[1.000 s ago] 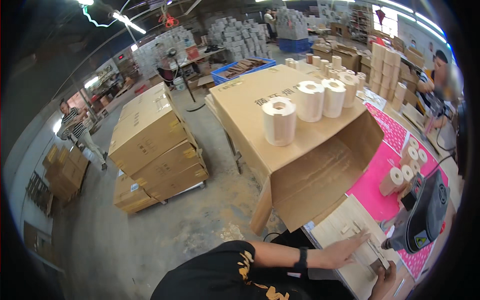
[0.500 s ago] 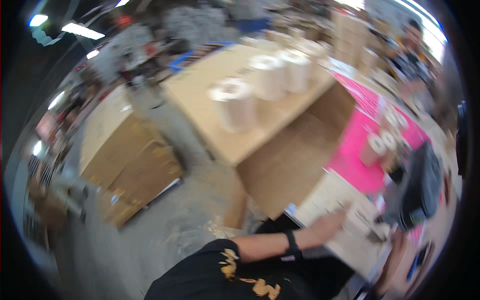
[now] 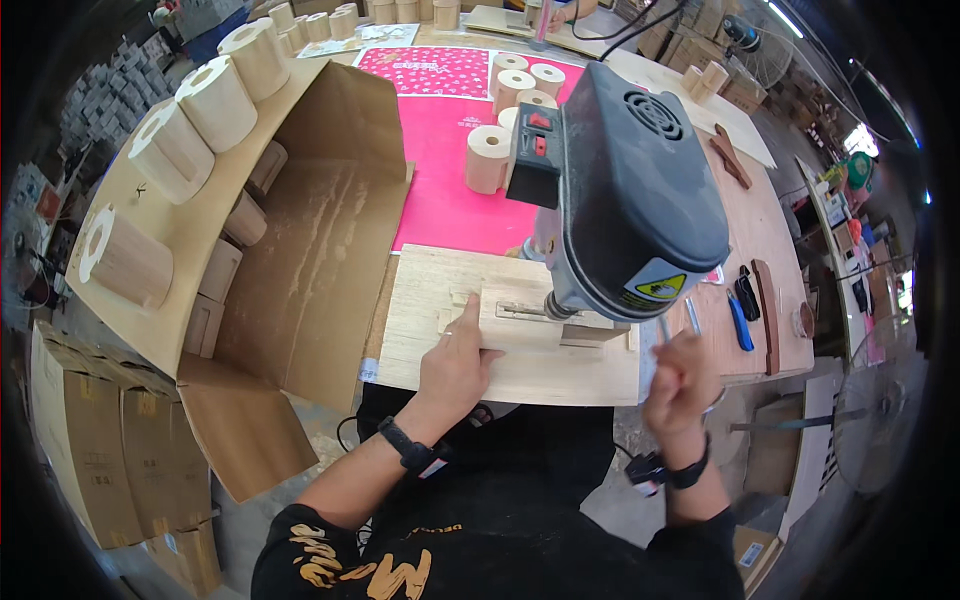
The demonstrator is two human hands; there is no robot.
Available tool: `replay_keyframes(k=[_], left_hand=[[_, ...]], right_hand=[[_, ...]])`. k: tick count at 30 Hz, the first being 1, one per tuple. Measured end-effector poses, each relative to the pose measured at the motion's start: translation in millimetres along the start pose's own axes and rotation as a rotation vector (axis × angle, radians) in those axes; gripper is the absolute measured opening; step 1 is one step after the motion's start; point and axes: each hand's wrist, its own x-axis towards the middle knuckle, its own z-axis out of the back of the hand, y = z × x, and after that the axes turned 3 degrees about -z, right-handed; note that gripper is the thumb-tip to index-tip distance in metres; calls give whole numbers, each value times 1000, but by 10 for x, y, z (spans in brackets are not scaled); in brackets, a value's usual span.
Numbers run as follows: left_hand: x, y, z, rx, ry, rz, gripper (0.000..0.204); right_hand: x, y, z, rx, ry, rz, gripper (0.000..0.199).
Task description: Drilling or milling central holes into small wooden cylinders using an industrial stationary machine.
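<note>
Left hand [image 3: 455, 365] lies open, fingers pressing the wooden workpiece [image 3: 520, 315] under the drill press [image 3: 635, 170]; right hand [image 3: 680, 385], near right, is closed round its lever [image 3: 665, 330].

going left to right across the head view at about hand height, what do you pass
stacked cardboard boxes → open cardboard box → left hand pressed on the wooden board → drill press head → right hand gripping a lever handle → blue-handled tool → long dark wooden piece
</note>
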Motion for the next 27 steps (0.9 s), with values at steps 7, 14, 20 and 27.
replay_keyframes(k=[7,14,20,27], left_hand=[[-20,2,8,-3,50,8,85],[4,-143,-111,-26,39,56,86],[40,-338,-283,26,13,-6,82],[27,-313,-264,5,30,-7,82]], right_hand=[[-563,-504,-617,64,-39,14,14],[1024,-70,123,95,7,-391,22],[797,-303,-3,226,-94,-339,17],[-416,-426,-655,232,-222,84,8]])
